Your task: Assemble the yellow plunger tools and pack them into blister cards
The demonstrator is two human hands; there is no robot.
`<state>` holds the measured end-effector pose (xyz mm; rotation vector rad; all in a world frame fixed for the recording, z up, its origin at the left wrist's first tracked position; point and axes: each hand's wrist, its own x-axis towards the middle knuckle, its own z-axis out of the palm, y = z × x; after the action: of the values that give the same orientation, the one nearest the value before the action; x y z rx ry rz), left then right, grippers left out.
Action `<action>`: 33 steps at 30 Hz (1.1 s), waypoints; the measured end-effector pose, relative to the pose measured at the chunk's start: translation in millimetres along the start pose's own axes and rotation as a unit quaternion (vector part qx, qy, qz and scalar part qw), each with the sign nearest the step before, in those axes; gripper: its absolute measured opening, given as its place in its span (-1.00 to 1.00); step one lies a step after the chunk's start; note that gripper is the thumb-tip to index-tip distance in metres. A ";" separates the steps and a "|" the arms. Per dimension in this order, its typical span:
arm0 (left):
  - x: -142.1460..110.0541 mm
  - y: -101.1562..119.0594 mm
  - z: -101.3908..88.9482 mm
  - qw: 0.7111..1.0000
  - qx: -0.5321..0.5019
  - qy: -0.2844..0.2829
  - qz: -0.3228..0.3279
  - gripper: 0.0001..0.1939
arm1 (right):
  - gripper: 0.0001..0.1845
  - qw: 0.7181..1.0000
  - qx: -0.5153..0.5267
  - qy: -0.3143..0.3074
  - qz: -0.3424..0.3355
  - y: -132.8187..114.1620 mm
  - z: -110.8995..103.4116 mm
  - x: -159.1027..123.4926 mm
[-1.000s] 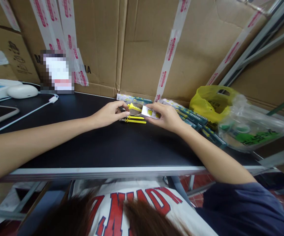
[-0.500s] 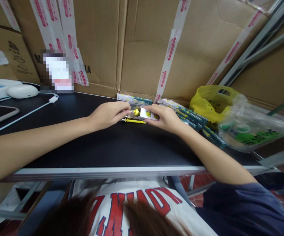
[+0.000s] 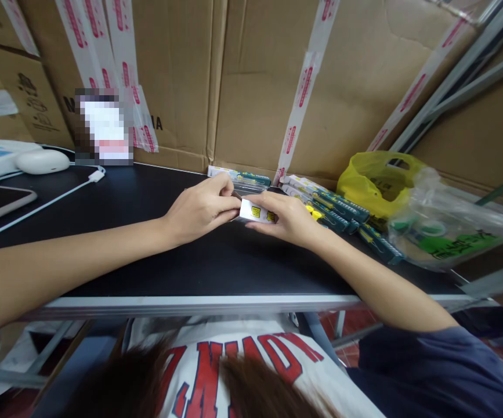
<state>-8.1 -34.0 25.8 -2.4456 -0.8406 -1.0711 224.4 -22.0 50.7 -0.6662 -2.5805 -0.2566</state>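
My right hand (image 3: 288,216) is closed round a small white box (image 3: 256,211) with yellow square prints, held just above the black tabletop. Closed fingers of my left hand (image 3: 205,204) press at the box's left end, where the fingertips and the flap are partly hidden. A bright yellow piece (image 3: 314,213) shows just beyond my right wrist; what it belongs to is hidden. Behind the hands lie clear plastic packaging (image 3: 249,187) and a green-and-white box (image 3: 245,176).
Several green-and-white boxes (image 3: 336,206) lie to the right. Past them stand a yellow plastic bag (image 3: 375,180) and a clear bag (image 3: 447,226). Leftward are a phone (image 3: 1,206), a white cable (image 3: 46,203) and a white case (image 3: 42,161). Cardboard (image 3: 260,110) walls the back.
The yellow-handled tool at the box's end and the yellow piece below it no longer show there. My left fingers have come up against the box. A yellow piece now shows beyond my right wrist.
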 end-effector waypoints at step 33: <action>4.0 -1.7 -0.2 0.990 -0.135 -0.015 0.034 -0.86 | -0.48 1.000 -0.022 -0.014 -0.005 5.0 0.7 -0.3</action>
<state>-7.2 -31.2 29.0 -2.6966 -0.6519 -1.1923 226.9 -17.7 50.3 -0.6769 -2.6114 -0.3105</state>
